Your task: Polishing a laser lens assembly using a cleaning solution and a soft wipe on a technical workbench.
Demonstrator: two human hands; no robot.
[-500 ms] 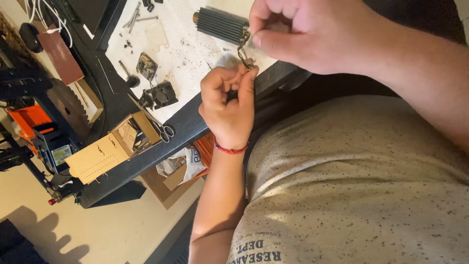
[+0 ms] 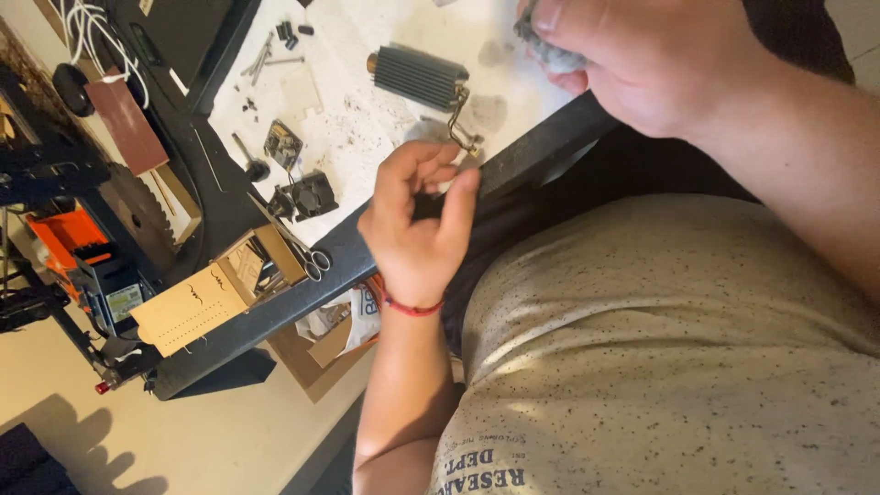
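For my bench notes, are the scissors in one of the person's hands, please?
No, the scissors lie on the dark table edge, left of the left hand.

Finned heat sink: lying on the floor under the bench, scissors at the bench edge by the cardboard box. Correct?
Not quite. The head view shows the finned heat sink lying on the white work surface of the bench, not the floor. The scissors do sit at the bench edge by the cardboard box.

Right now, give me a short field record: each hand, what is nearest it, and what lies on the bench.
left hand: fingers curled, pinching something small and dark, too small to tell
right hand: closed on a grey object, mostly hidden
nearest part: finned grey heatsink with bent metal pipe
bench: small black fan, scissors, loose screws
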